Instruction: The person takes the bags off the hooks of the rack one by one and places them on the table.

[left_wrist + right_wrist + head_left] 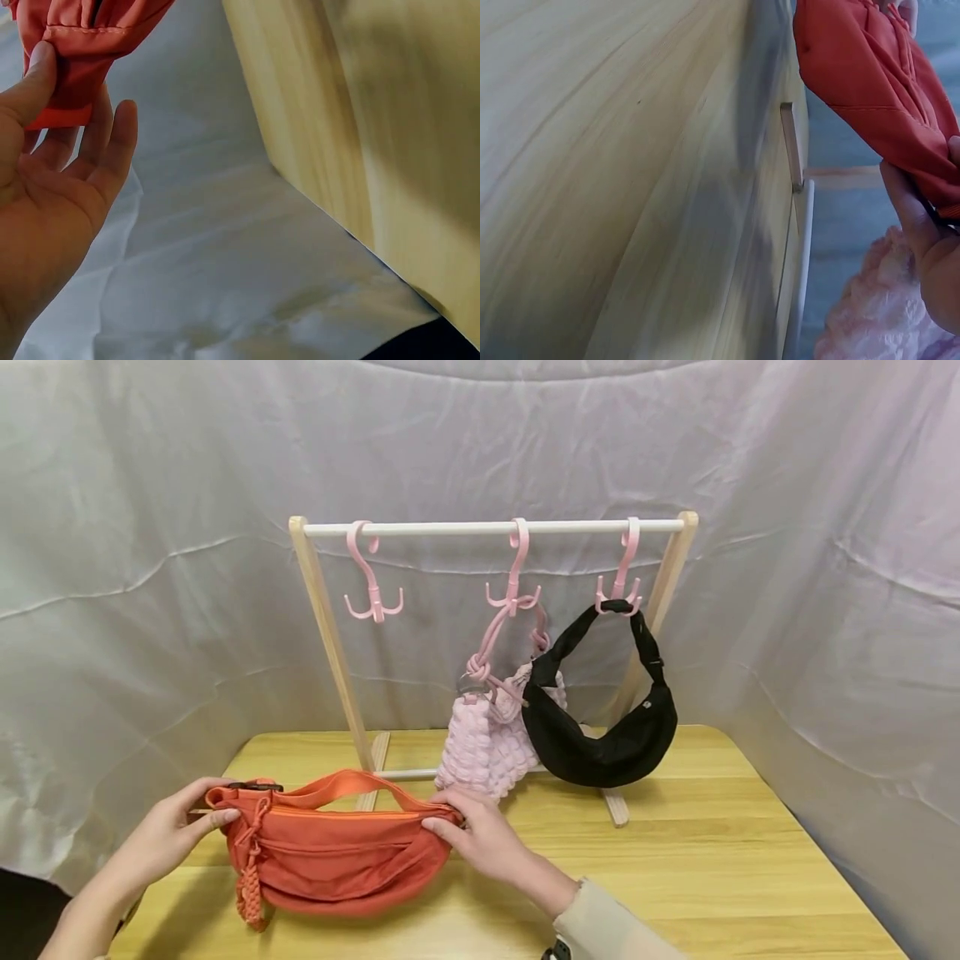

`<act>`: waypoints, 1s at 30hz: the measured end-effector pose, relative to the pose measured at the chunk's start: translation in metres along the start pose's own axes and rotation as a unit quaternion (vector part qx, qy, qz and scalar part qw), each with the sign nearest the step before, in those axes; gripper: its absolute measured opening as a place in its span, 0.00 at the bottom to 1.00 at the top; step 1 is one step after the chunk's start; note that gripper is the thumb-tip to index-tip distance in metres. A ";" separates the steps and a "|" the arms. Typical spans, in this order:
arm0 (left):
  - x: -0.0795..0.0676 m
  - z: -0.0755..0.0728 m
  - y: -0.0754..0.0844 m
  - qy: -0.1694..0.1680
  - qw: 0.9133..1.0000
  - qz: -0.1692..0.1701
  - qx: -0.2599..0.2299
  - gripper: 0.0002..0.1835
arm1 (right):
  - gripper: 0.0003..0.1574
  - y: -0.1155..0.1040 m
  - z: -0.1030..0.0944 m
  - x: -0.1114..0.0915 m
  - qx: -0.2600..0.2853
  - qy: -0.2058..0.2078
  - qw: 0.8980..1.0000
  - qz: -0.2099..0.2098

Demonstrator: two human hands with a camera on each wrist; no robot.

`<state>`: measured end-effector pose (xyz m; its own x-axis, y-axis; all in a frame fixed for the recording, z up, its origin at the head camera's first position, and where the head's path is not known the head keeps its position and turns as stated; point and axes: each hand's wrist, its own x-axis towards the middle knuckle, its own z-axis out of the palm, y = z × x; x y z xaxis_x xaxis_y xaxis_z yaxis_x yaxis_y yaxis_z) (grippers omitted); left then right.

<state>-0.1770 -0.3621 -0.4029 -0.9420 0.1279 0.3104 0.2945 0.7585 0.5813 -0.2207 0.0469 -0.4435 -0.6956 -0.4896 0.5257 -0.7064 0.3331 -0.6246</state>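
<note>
Held up above the front of the table is an orange-red waist bag (337, 860), its strap arching over the top and a braided charm (251, 885) dangling at its left side. My left hand (161, 839) pinches the bag's left end between thumb and fingers; the left wrist view shows that thumb pressed on the orange fabric (82, 67). At the other end, my right hand (483, 839) grips the right corner. In the right wrist view, the fingers (907, 206) lie under the orange bag (885, 97).
A rack with a white bar (442, 529) stands on the wooden table (697, 860). Three pink hooks hang from it: the left hook (375, 593) bears nothing, the middle one carries a pink puffy bag (472, 743), the right one a black crescent bag (600, 756). Grey cloth surrounds the table.
</note>
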 end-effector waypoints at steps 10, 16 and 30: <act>0.012 -0.008 -0.031 -0.013 0.999 -0.019 0.032 0.17 | 0.15 0.003 0.036 0.014 0.044 -0.054 0.994 0.079; 0.016 -0.011 -0.042 -0.028 0.998 -0.038 0.040 0.15 | 0.17 0.010 0.055 0.021 0.054 -0.064 0.991 0.107; 0.017 -0.004 -0.076 -0.069 0.992 -0.099 0.036 0.20 | 0.18 0.021 0.084 0.041 0.051 -0.058 0.979 0.186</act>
<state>-0.2151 -0.4202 -0.4383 -0.9947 0.0545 0.0868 0.0942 0.8208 0.5634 -0.2531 -0.0338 -0.4841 -0.8789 -0.4396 0.1852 -0.3855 0.4261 -0.8184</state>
